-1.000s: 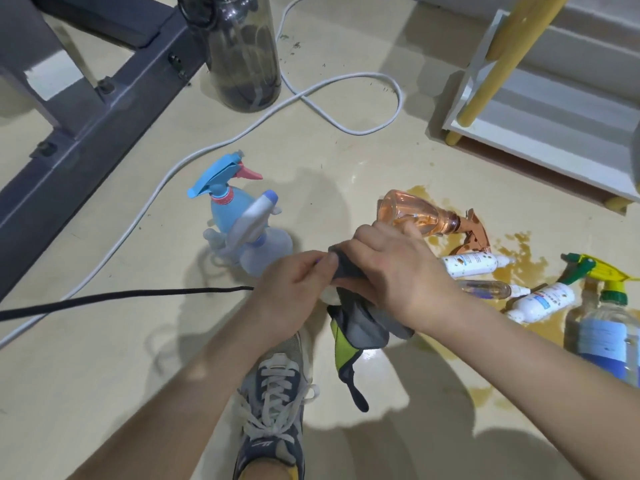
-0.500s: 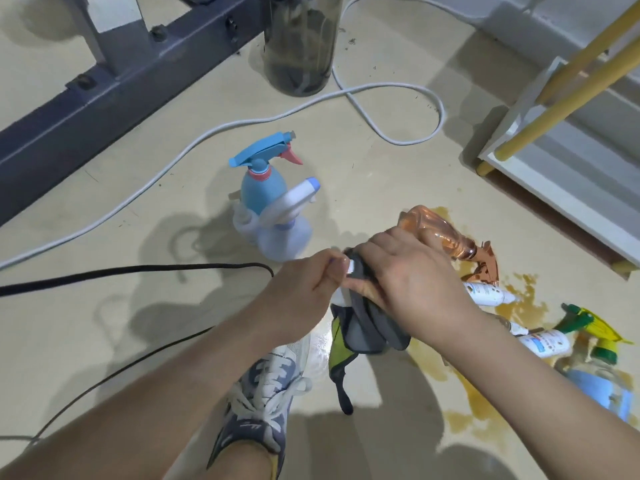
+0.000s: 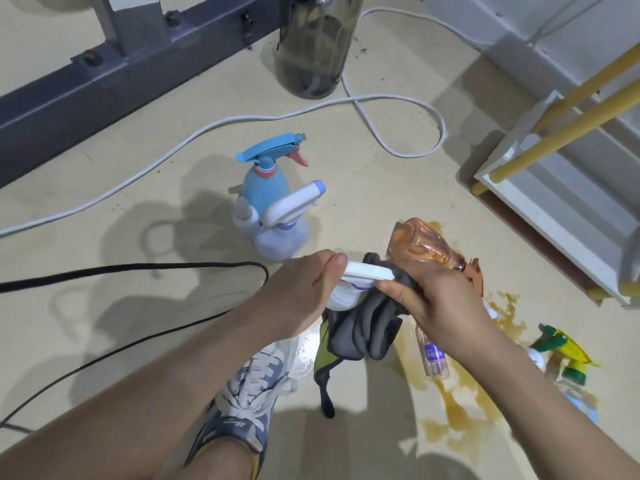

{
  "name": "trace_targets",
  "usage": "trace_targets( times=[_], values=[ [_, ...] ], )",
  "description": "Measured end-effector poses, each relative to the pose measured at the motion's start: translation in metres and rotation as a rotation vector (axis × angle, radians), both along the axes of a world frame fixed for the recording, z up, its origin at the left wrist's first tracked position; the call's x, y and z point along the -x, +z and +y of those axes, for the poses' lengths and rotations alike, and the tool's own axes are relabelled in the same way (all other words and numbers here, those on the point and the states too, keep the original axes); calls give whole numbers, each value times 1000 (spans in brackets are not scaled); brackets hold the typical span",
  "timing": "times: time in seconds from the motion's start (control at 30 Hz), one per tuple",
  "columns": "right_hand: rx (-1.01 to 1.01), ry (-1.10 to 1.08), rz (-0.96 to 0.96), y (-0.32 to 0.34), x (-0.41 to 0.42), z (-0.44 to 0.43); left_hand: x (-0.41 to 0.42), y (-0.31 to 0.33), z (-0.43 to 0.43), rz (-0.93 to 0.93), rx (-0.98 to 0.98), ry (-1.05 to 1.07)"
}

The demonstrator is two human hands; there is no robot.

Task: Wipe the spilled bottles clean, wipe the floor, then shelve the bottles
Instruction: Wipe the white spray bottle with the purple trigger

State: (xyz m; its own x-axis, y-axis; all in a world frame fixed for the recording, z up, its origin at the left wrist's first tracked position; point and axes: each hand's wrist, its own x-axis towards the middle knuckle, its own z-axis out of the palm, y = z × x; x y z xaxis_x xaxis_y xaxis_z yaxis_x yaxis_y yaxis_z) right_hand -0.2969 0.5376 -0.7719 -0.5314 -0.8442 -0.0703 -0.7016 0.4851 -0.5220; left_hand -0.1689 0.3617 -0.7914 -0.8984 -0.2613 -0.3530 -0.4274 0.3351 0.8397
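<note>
The left hand [image 3: 304, 289] was clenched round one end of a white bottle [image 3: 367, 271], held off the floor [image 3: 104, 341] above a grey shoe [image 3: 249, 393]. The right hand [image 3: 436, 299] gripped a grey cloth [image 3: 363, 330] wrapped over the bottle's other end, the loose cloth hanging down toward 6 o'clock. The bottle's visible length ran almost level from 9 o'clock to 3 o'clock. The bare hand was at the 9 o'clock end and the cloth hand at the 3 o'clock end, so any wiping stroke would probably have run along that line, with the left hand steadying and turning the bottle. How much of the bottle lay hidden under the cloth could not be told. Just past the right hand, at about 1 o'clock, an orange bottle [image 3: 422, 247] lay on its side. At 5 o'clock from that hand a small clear bottle [image 3: 433, 355] also lay flat, and farther out at 4 o'clock was a green-and-yellow spray bottle [image 3: 561, 348]. All three were in or at the edge of a brown spill [image 3: 460, 410], so they looked yet to be wiped. At 11 o'clock from the hands a blue spray bottle [image 3: 265, 188] and a pale one [image 3: 287, 230] stood upright, touching each other and clear of the spill. The shelf [image 3: 554, 209] stood at 2 o'clock, on the right hand's side, making that the nearer hand for shelving. A white cable [image 3: 242, 119] and a black cable [image 3: 138, 268] crossed the floor on the left.
</note>
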Motion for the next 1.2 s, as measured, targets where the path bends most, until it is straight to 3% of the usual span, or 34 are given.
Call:
trace_targets(
  times=[0.13,0.27,0.33,0.4,0.47,0.53,0.6,0.67,0.73,0.8,0.87,1.07,1.2],
  values=[
    [305,-200,-16,10,-35,-19,1,-3,3,12,5,12],
    [173,-123,215,-29,-61,-24,-2,-2,9,42,33,23],
    [174,-355,22,-45,-50,-10,-2,-3,9,46,20,71],
    [202,-759,-182,-59,-45,5,0,-1,10,51,6,117],
    [382,-1072,-429,-58,-48,9,3,0,12,35,19,92],
    [610,-1195,-765,-42,-54,0,4,-2,14,35,165,13],
    [620,-1170,-996,-25,-61,-10,8,-1,11,154,455,-98],
    [571,-1029,-1056,-8,-70,-23,15,11,11,205,681,-194],
    [568,-997,-1057,8,-78,-29,26,36,16,110,916,-368],
    [589,-1033,-1062,20,-80,-28,35,57,20,-76,943,-533],
    [632,-1080,-1067,31,-88,-23,39,70,21,-126,955,-655],
    [684,-1078,-1085,28,-111,-14,35,80,-9,-343,776,-597],
    [677,-947,-891,32,-114,-33,36,79,-38,-449,591,-493]
  ],
)
